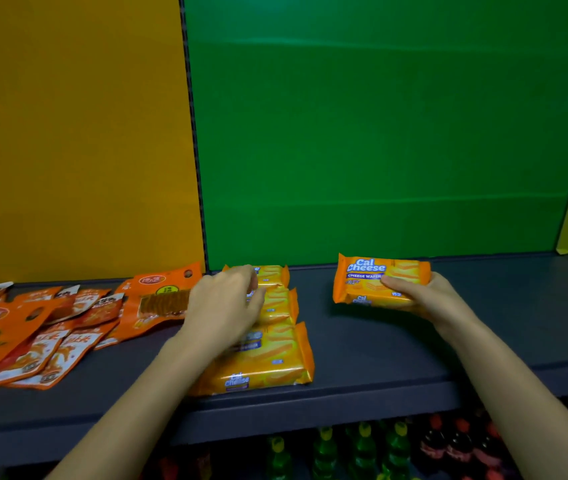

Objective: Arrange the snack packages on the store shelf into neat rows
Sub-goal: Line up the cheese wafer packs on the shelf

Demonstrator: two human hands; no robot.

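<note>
A flat green back panel (379, 133) fills the upper centre and right of the frame. A mustard-yellow back panel (68, 133) fills the upper left, and a thin black perforated upright (194, 133) stands between the two. A dark grey shelf board (379, 341) runs across the lower half.

At the lower left, a loose pile of orange foil snack pouches (43, 330) lies on the board. They overlap at odd angles, and some carry red and white labels.

In the lower centre, three orange Cal Cheese wafer packs lie flat in a column, one behind another. The front pack (268, 362) sits at the shelf's near edge, the middle pack (281, 304) touches it, and the rear pack (274, 273) lies at the foot of the green panel. The left hand (223, 306) lies over the middle and rear packs with its fingers bent down onto them. Whether it grasps one or only presses cannot be told.

Right of centre, well apart from the column, the right hand (428, 296) grasps a fourth Cal Cheese wafer pack (372, 282). Its thumb is on the printed face and its fingers are behind. The pack is raised just off the board, with its face tilted toward the camera.

Along the bottom edge, under the shelf, stand green bottles with yellow caps (362, 452) and dark bottles with red caps (449, 445).
</note>
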